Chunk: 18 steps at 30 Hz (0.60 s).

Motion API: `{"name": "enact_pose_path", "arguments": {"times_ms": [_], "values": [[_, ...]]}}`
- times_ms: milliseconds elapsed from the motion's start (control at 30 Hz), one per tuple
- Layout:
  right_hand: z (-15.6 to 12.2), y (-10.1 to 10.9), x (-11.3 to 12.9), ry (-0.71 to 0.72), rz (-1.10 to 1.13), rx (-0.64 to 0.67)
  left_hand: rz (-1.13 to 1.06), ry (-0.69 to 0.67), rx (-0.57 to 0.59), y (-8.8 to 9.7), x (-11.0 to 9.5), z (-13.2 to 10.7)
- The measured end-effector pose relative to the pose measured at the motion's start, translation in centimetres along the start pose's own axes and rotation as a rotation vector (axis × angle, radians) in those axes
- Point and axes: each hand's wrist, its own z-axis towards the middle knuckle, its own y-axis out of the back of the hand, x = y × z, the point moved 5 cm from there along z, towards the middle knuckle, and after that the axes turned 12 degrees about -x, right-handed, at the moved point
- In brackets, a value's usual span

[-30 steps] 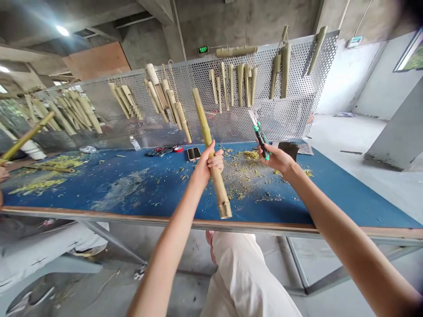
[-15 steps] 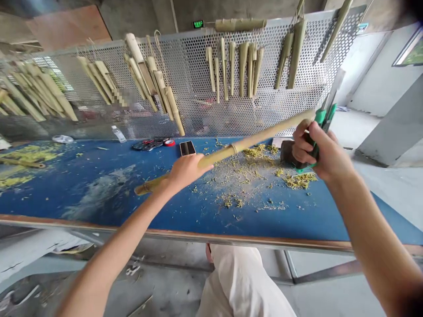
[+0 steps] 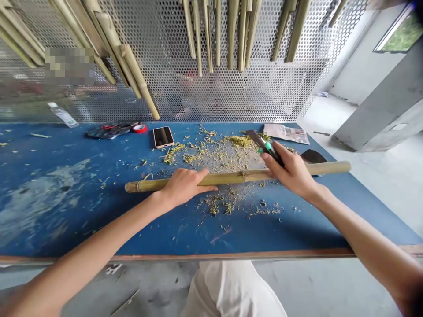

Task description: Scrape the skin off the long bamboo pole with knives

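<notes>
A bamboo pole (image 3: 228,178) lies nearly level across my view, just above or on the blue table. My left hand (image 3: 183,187) is wrapped round it, left of its middle node. My right hand (image 3: 292,169) grips a utility knife (image 3: 276,155) with a black and green handle. Its wide blade points up and left, over the far side of the pole. That hand is in front of the pole's right part and hides a stretch of it; whether it touches the pole I cannot tell. Bamboo shavings (image 3: 243,141) lie scattered behind and below the pole.
On the blue table (image 3: 139,233) are a phone (image 3: 163,137), red tape (image 3: 139,128), a dark bundle (image 3: 109,130), a bottle (image 3: 62,115), a flat packet (image 3: 287,133) and a dark object (image 3: 313,156). Bamboo pieces (image 3: 233,35) hang on the perforated metal panel (image 3: 165,66) behind.
The bamboo pole has gone from slanting up to the right to nearly level. My right hand has come down and left with the utility knife, its blade now tilted left. The view has tipped downward.
</notes>
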Motion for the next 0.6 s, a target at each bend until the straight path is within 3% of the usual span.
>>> {"name": "enact_pose_path", "arguments": {"times_ms": [167, 267, 367, 467, 600], "values": [[-1.1, -1.2, -1.6, 0.042, -0.22, 0.066, 0.264, -0.183, 0.028, -0.1, -0.5, -0.9], [0.3, 1.2, -2.3, 0.077, -0.386, -0.102, 0.494, -0.27, 0.083, 0.0, -0.2, -1.0], [2.3, 5.6, -5.0, -0.075, -0.644, -0.285, 0.703, -0.328, 0.129, 0.1, -0.5, -1.2], [3.4, 8.6, -9.8, -0.289, -0.925, -0.212, 0.942, -0.352, 0.221, -0.2, -1.1, -1.4], [3.2, 10.1, -14.4, -0.463, -1.066, -0.098, 1.126, -0.394, 0.282, -0.7, -1.7, -1.5]]}}
